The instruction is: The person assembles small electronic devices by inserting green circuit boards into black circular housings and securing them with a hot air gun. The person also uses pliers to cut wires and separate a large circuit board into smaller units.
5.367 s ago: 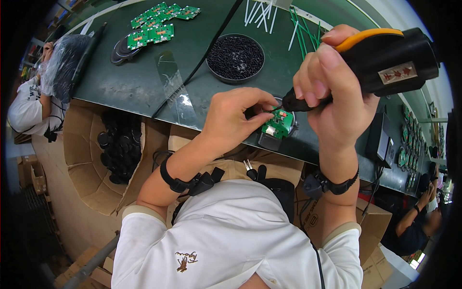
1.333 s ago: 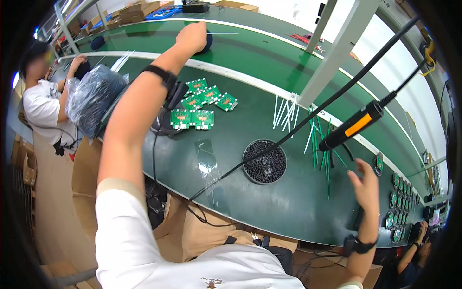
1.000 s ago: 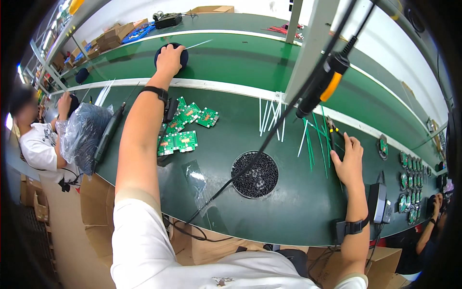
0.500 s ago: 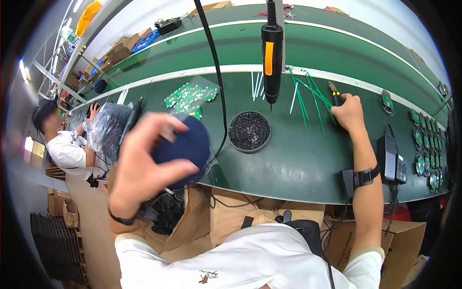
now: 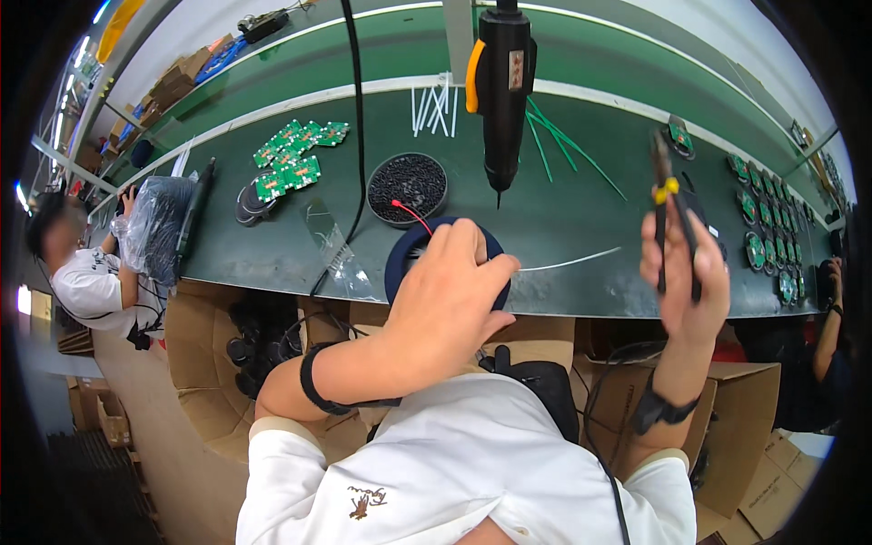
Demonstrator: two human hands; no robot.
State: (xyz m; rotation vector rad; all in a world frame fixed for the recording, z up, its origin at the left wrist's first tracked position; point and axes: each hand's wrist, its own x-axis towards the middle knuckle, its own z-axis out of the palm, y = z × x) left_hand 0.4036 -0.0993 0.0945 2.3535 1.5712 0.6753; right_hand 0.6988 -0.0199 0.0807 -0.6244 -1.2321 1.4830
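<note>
My left hand point(image 5: 450, 291) is closed over a dark blue round piece point(image 5: 397, 271) at the table's front edge. A thin white strand point(image 5: 572, 262) runs out to the right from its fingertips. A red wire point(image 5: 413, 214) sticks up beyond the knuckles; what lies under the palm is hidden. Off to the right, my right hand point(image 5: 686, 286) grips wire cutters point(image 5: 670, 195), held upright above the table with the handles apart and the jaws pointing away from me. A round dish point(image 5: 409, 186) of small black pieces stands just behind the blue piece.
An electric screwdriver point(image 5: 504, 100) hangs tip down near my left hand. Green circuit boards point(image 5: 295, 150) lie at the left, white strips point(image 5: 434, 111) and green strips point(image 5: 563, 136) at the back. Finished-looking round units point(image 5: 767, 218) stand in rows at right. A black cable point(image 5: 357, 118) hangs down.
My left hand has brought the blue piece to the right and nearer me, in front of the dish. The cutters have come off the table in my right hand, toward me. My view has shifted.
</note>
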